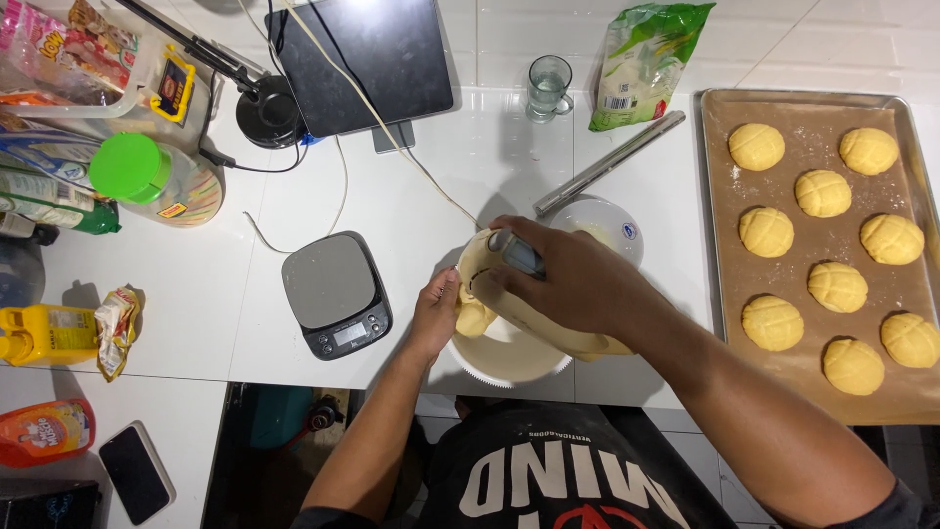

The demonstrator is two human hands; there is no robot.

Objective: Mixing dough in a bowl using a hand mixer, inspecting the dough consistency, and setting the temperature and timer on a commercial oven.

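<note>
Yellow dough (477, 315) between both hands (509, 289) (right wrist bent, over white bowl (509, 362))

Counter layout around our hands

Our left hand (436, 313) and right hand (568, 284) meet over the dough (477, 315) above the white dish (504, 358); the kitchen scale (336, 294) lies to our left, the baking tray (720, 245) of shaped buns (822, 193) to our right, the glass mug (549, 86) and tablet (362, 59) behind.

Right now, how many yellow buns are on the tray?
9 buns on the baking tray: two at the top, three more down the right side, four down the middle. None seem hidden.
</note>
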